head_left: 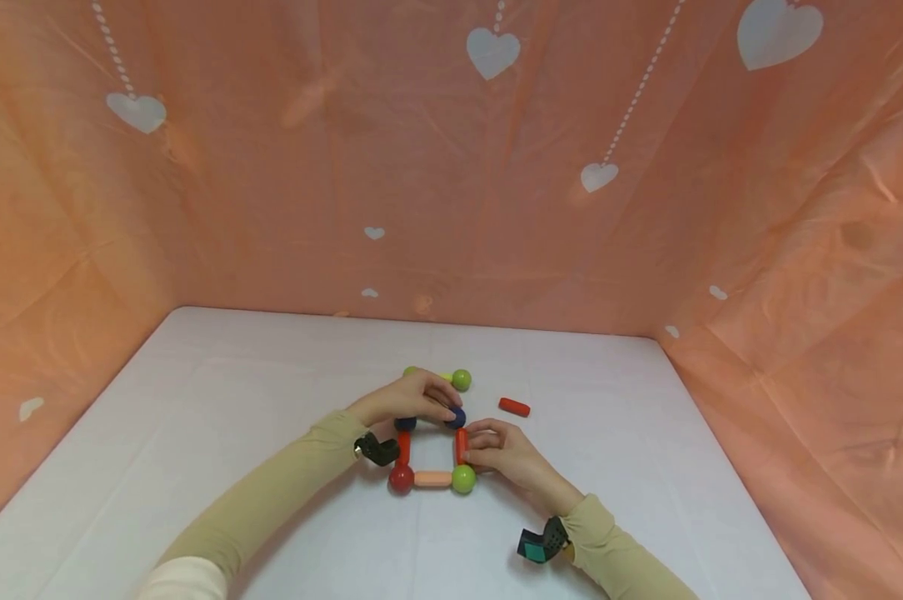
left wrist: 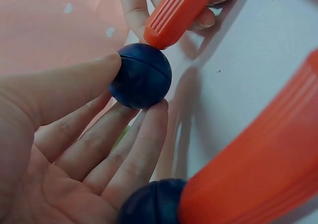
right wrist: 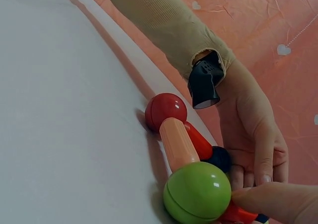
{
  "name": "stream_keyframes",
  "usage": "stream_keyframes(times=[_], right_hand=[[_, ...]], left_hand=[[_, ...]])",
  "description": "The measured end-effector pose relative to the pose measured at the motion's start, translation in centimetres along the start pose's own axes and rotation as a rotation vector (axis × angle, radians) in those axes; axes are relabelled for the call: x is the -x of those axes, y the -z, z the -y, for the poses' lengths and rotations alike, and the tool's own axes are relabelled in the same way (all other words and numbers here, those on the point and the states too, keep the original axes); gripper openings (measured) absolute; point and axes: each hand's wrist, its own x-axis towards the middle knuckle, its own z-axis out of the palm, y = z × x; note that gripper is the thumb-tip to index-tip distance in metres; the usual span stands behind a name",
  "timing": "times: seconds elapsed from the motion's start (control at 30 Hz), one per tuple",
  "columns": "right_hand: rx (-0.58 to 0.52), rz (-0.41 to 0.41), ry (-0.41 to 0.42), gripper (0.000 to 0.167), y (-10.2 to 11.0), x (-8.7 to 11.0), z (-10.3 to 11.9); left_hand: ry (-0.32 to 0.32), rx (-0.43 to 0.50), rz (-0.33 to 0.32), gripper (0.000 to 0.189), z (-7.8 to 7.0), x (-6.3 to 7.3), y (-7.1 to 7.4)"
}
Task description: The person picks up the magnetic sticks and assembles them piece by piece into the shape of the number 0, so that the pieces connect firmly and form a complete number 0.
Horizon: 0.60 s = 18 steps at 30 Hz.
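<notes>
My left hand (head_left: 419, 395) pinches a dark blue ball (left wrist: 140, 76) between thumb and fingertips. A red ridged rod (head_left: 461, 446) meets that ball end-on, and my right hand (head_left: 513, 454) holds the rod from the right. At the rod's near end sits a green ball (right wrist: 198, 192). From there a peach rod (head_left: 432, 479) runs left to a red ball (head_left: 401, 478). Another red rod (left wrist: 253, 169) links the red ball to a second blue ball (head_left: 405, 424), partly hidden under my left wrist. Together they outline a square lying on the table.
Behind my left hand are a green ball (head_left: 461, 380), a yellow rod (head_left: 446, 377) and another green ball (head_left: 410, 371), partly covered. A loose red rod (head_left: 515, 407) lies right of the square. Orange cloth (head_left: 421, 167) with white hearts surrounds the white table (head_left: 271, 367).
</notes>
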Motion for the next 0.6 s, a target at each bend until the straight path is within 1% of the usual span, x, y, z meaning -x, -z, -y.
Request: stream_keyframes(times=[0.27, 0.37, 0.53, 0.6], right_hand=[[0.021, -0.015, -0.014, 0.042, -0.1, 0.09, -0.04], [0.013, -0.021, -0.018, 0.042, -0.09, -0.03, -0.15], [0.007, -0.036, -0.019, 0.046, 0.12, -0.4, -0.1], [0.015, -0.034, -0.009, 0.048, 0.21, -0.65, 0.0]], left_hand=[[0.009, -0.018, 0.007, 0.021, 0.14, -0.1, -0.22], [0.011, -0.027, 0.011, 0.02, -0.1, -0.01, -0.17], [0.004, -0.073, 0.0, 0.018, -0.44, 0.03, -0.08], [0.014, -0.073, -0.005, 0.018, -0.54, 0.06, -0.07]])
